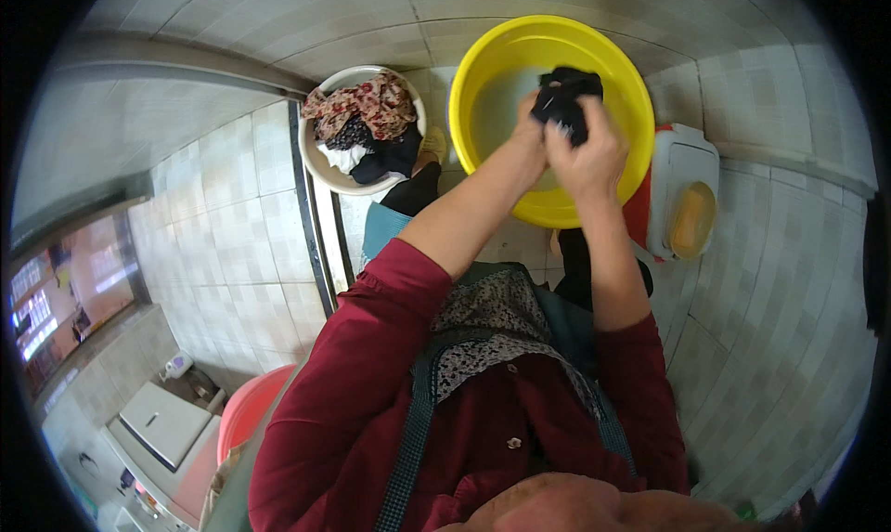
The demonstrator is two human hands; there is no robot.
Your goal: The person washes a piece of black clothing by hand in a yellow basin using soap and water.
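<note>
Black cloth (pixel 563 105) — held by your L hand (pixel 530 130) & R hand (pixel 596 153) over yellow tub (pixel 642 114), prob. mid-rub; next calls for firm grip.

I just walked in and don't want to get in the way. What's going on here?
A person's left hand and right hand grip a bunched black cloth over the yellow basin, which seems to hold some water. To its left, a white basin holds a pile of fabric, with a patterned cloth on top.
</note>
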